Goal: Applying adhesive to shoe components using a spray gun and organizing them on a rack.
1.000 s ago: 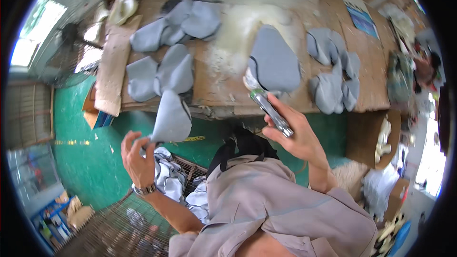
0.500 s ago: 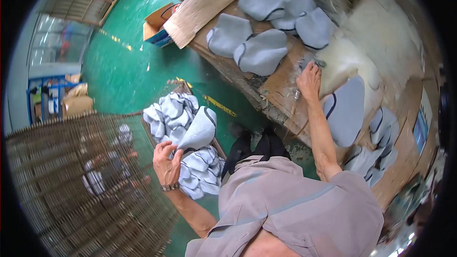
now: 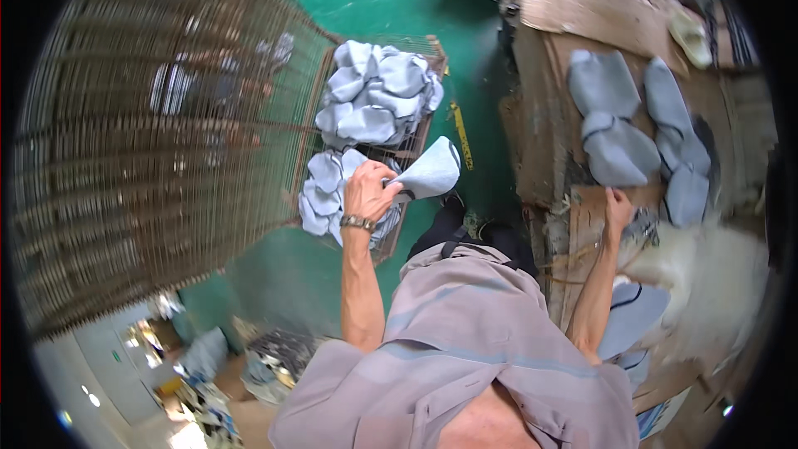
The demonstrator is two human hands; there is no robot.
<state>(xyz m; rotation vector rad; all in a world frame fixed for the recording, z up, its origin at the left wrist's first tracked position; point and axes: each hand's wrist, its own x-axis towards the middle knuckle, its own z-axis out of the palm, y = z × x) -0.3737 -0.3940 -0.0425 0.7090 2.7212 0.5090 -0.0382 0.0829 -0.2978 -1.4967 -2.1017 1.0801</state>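
The left hand (image 3: 371, 189), its grip pinched nearly closed, has a grey piece (image 3: 434, 171) by its narrow end, near the pile (image 3: 319, 196) left of the counter (image 3: 587, 213). It looks light, soft and pliable, so an edge pinch suits; whether the right hand (image 3: 618, 211) holds anything I cannot tell

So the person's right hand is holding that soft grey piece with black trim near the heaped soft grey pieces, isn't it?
Not quite: the head view shows the left hand holding the soft grey piece with black trim near the heaped soft grey pieces; the right hand is at the brown cardboard-covered table.
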